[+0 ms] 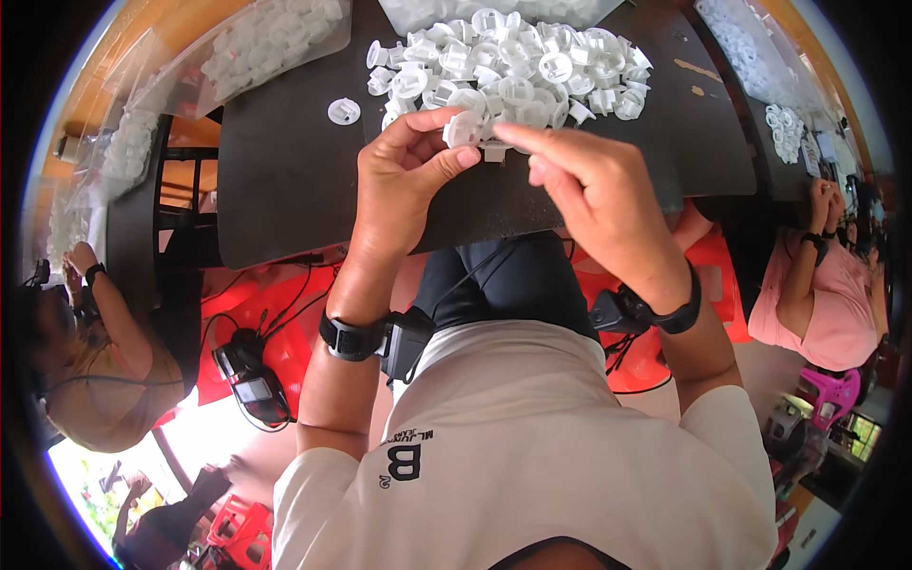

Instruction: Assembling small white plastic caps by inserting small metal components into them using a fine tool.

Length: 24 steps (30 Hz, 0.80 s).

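My left hand pinches a small round white plastic part between thumb and fingers, just in front of the pile. My right hand reaches in from the right. Its index finger stretches toward that part, the tip slightly blurred; I cannot tell whether it touches. The right thumb is apart from the index finger, the other fingers are curled, and no held thing shows in it. Right beyond my hands lies a heap of similar white plastic parts, round-flanged with short stems. One loose white disc-shaped part lies to the left.
The dark table has a clear bin of white parts behind the heap and a clear bag of them at far left. Co-workers sit at left and right. A black device with cables rests on red beside me.
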{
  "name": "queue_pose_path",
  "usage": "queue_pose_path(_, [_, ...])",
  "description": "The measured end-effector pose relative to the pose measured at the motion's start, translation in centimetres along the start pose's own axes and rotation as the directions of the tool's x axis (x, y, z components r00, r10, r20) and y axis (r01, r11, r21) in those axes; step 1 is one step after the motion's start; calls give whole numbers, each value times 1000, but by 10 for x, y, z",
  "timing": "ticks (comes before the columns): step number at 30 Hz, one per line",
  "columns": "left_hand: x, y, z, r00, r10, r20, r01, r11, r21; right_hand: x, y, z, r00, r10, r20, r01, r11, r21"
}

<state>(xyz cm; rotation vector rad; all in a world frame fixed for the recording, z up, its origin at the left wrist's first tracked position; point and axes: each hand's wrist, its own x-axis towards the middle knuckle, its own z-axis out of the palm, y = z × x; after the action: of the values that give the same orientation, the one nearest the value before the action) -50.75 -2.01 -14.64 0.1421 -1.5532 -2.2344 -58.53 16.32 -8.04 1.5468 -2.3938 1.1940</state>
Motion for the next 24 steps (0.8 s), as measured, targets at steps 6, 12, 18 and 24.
queue_pose_path(6, [3,2,-5,996,-66,54,71,994,-88,3,-1,-5,999,29,-41,-27,999,42])
queue_pose_path(12, [4,3,-4,995,-78,66,85,990,-111,4,-7,-10,999,13,51,-1,976,-218])
queue_pose_path(18, [3,4,-4,994,-75,74,83,990,-117,6,-8,-8,998,1,65,13,978,-210])
queue_pose_path(24, [3,3,-2,996,-63,69,69,993,-91,5,-10,-9,994,-3,109,35,954,-297])
